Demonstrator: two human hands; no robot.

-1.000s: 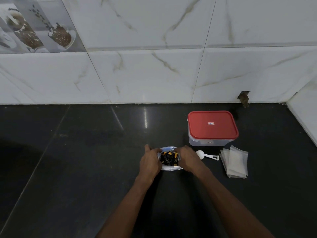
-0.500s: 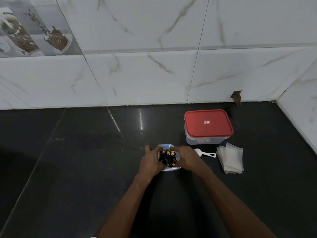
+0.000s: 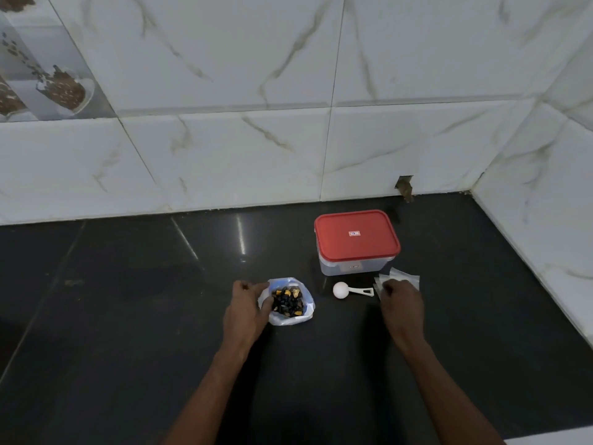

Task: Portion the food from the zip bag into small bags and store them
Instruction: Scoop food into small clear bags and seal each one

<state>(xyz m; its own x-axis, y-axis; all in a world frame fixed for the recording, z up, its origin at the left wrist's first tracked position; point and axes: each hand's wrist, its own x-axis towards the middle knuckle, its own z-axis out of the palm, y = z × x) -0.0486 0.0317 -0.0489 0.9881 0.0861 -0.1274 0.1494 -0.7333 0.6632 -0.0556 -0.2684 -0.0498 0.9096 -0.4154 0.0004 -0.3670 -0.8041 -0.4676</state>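
An open zip bag (image 3: 307, 308) of dark and orange food pieces stands on the black counter in the middle of the head view. My left hand (image 3: 245, 311) holds its left rim. My right hand (image 3: 401, 305) lies over a stack of small clear bags (image 3: 405, 279) to the right, fingers curled onto the top of the stack; whether it grips one is hidden. A white scoop (image 3: 343, 290) lies between the zip bag and the stack. Behind the scoop is a clear container with a red lid (image 3: 356, 239), closed.
The black counter (image 3: 128, 316) runs to a white marble-tiled wall at the back and another on the right. A small notch in the wall base (image 3: 405, 187) sits behind the container.
My right hand has left the zip bag's right rim and moved right onto the stack of small bags. My left hand stays on the bag, whose mouth now stands wider.
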